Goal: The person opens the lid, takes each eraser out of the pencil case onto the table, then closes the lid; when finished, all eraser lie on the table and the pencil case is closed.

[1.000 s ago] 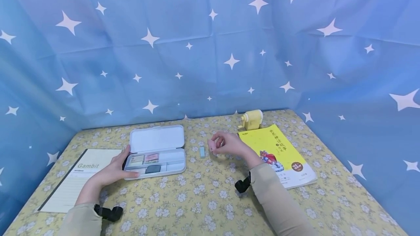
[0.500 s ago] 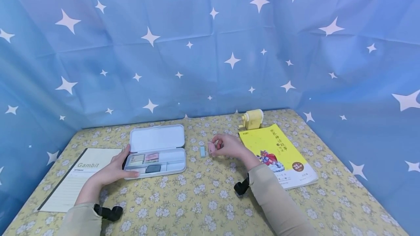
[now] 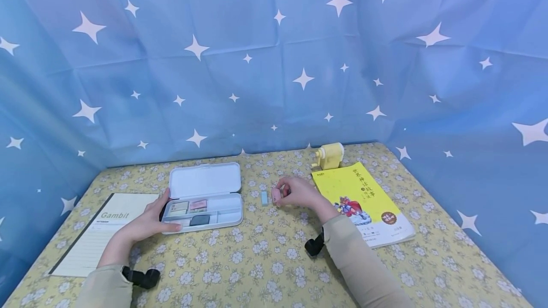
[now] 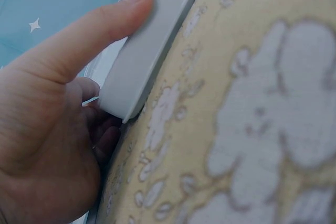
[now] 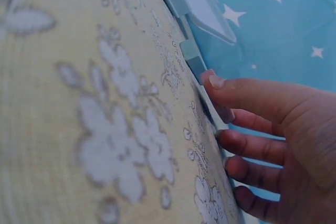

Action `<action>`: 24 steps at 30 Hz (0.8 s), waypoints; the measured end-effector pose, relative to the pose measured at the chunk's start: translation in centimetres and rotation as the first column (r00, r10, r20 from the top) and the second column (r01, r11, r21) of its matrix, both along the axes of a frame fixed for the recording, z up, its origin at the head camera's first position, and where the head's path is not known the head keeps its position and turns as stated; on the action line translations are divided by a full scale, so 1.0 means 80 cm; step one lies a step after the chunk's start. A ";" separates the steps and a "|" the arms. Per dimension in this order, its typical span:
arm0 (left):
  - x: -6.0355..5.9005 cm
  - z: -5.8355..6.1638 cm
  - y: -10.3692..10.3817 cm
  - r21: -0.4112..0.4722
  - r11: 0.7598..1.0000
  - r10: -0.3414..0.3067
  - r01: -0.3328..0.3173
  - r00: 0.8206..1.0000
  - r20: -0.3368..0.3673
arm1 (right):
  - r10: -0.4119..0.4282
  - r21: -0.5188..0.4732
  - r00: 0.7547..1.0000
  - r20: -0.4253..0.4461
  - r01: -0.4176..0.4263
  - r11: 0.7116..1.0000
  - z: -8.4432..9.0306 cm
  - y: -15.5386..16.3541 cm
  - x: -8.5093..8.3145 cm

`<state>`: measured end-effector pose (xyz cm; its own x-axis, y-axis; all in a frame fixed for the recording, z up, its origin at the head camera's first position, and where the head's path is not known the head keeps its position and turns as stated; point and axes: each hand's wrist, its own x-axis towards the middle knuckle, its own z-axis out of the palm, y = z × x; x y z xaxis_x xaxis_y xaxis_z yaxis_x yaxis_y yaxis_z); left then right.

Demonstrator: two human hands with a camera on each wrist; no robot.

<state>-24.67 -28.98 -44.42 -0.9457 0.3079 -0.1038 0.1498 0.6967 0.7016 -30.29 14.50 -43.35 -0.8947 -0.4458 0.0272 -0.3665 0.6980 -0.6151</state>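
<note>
My left hand (image 3: 145, 220) grips the left end of an open white pencil case (image 3: 231, 220). In the left wrist view the thumb lies along the case's wall (image 4: 142, 66), with other fingers curled at its end. Inside the case are a pale eraser (image 3: 178, 208), a pink eraser (image 3: 198, 205) and a dark grey eraser (image 3: 200, 220). Farther right, my right hand (image 3: 301, 193) pinches another pink eraser (image 3: 276, 196) between thumb and fingers, low at the tabletop. A small light blue eraser (image 3: 264, 197) stands just left of it, with a narrow gap between.
A notebook (image 3: 102, 232) lies left of the case, partly under my left forearm. To the right is a yellow book (image 3: 364, 194), its near left part beside my right wrist. Behind the book stands a yellow pencil sharpener (image 3: 330, 156). A starry blue curtain borders the flowered tablecloth (image 3: 239, 270).
My right hand has come down slightly with the pink eraser, which was tilted and now sits straighter beside the blue one. My left hand and the pencil case have stayed put.
</note>
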 end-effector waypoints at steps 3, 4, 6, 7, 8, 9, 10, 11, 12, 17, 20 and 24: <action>0.000 0.001 0.000 -0.003 1.000 0.003 -0.003 1.000 0.004 | 0.008 0.003 1.000 0.002 -0.008 1.000 -0.001 0.000 0.000; 0.000 0.001 0.000 -0.004 1.000 0.004 -0.004 1.000 0.005 | 0.010 0.004 1.000 0.002 -0.010 1.000 -0.001 0.000 0.000; 0.000 0.001 0.000 -0.006 1.000 0.005 -0.005 1.000 0.007 | 0.015 0.003 1.000 -0.002 -0.015 1.000 -0.001 0.000 0.000; 0.000 0.001 0.000 -0.008 1.000 0.005 -0.005 1.000 0.006 | 0.016 0.005 1.000 -0.003 -0.016 1.000 -0.002 -0.001 0.000; 0.000 0.001 0.000 -0.010 1.000 0.006 -0.006 1.000 0.005 | 0.016 0.008 1.000 -0.005 -0.016 1.000 -0.002 -0.001 -0.001; 0.001 0.001 0.000 -0.009 1.000 0.006 -0.005 1.000 0.006 | 0.014 0.009 1.000 -0.004 -0.014 1.000 -0.002 -0.001 0.000; 0.001 0.001 0.000 -0.008 1.000 0.005 -0.005 1.000 0.009 | 0.012 0.010 1.000 -0.003 -0.012 1.000 -0.002 -0.001 0.000; 0.001 0.002 0.001 -0.008 1.000 0.004 -0.004 1.000 0.011 | 0.010 0.012 1.000 -0.002 -0.010 1.000 -0.002 -0.001 0.000; 0.001 0.002 0.001 -0.007 1.000 0.004 -0.004 1.000 0.013 | 0.008 0.014 1.000 0.000 -0.008 1.000 -0.002 -0.001 0.000; 0.002 0.003 0.001 -0.010 1.000 0.008 -0.008 1.000 0.020 | 0.002 0.028 1.000 0.011 -0.002 1.000 -0.001 -0.002 0.002; 0.002 0.003 0.001 -0.010 1.000 0.009 -0.009 1.000 0.019 | 0.000 0.027 1.000 0.020 0.000 1.000 0.000 -0.002 0.004; 0.002 0.004 0.002 -0.003 1.000 0.003 -0.003 1.000 0.018 | -0.003 0.024 1.000 0.026 0.003 1.000 0.001 -0.002 0.005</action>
